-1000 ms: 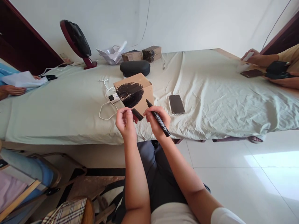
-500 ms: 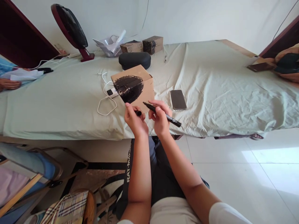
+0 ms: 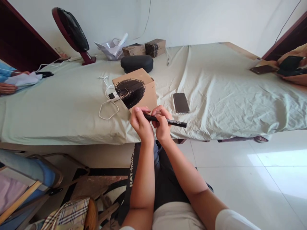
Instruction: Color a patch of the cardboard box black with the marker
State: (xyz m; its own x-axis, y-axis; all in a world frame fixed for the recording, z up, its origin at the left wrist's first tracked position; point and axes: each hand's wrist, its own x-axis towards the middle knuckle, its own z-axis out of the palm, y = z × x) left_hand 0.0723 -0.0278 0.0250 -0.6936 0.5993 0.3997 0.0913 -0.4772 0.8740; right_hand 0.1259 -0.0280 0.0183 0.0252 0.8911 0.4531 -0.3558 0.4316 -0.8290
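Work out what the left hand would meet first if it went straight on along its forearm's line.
The left hand would probably meet the black-scribbled cardboard box first, though depth is unclear here.

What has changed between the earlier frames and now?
The left hand, with the cap, moved rightward toward the right hand. The marker swung from a steep slant to nearly level, its tip brought to the cap; whether fully seated is unclear. Nothing was let go. The scribbled cardboard box and nearby phone stayed put.
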